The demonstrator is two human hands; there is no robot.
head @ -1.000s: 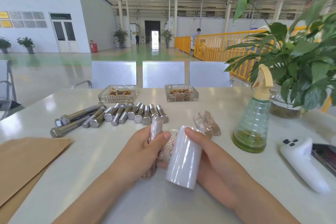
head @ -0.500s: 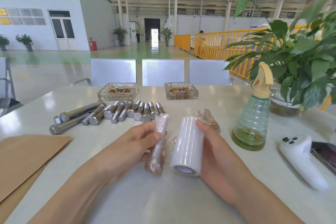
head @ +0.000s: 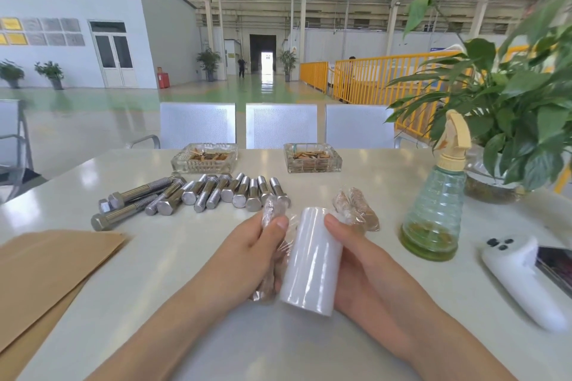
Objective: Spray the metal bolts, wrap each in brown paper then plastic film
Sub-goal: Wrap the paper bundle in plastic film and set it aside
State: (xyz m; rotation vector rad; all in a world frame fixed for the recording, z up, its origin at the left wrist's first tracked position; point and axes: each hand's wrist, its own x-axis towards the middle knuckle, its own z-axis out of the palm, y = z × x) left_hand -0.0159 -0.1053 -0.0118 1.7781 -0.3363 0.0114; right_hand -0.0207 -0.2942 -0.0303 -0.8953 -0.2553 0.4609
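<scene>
A wide factory hall with a green floor and yellow railings lies behind a pale, glossy counter (head: 387, 195). At the near middle of it, the left hand (head: 247, 260) is curled round a wrapped bolt (head: 268, 219), thumb across its front; the bolt stands nearly upright, its film-covered top poking above the fingers and its lower end showing below the palm. Just to its right, the right hand (head: 356, 260) grips a white roll of plastic film (head: 311, 260), fingers behind it and thumb at its upper edge; the roll tilts with its top end away from the viewer. A crinkled strip of clear film runs between the roll and the bolt.

Just beyond the right hand, two finished wrapped bolts (head: 356, 210) lie side by side. Further left, beyond the left hand, a row of bare metal bolts (head: 198, 195) lies on the counter, the longer ones at the left end. Sheets of brown paper (head: 46, 269) sit at the near left edge. To the right stands a green-tinted spray bottle (head: 433, 210) with a beige trigger, and beyond it a leafy potted plant (head: 510, 139). A white device (head: 526, 281) lies at the near right. Two glass ashtrays (head: 312, 161) sit at the far side, in front of three perforated metal chairs (head: 281, 125).
</scene>
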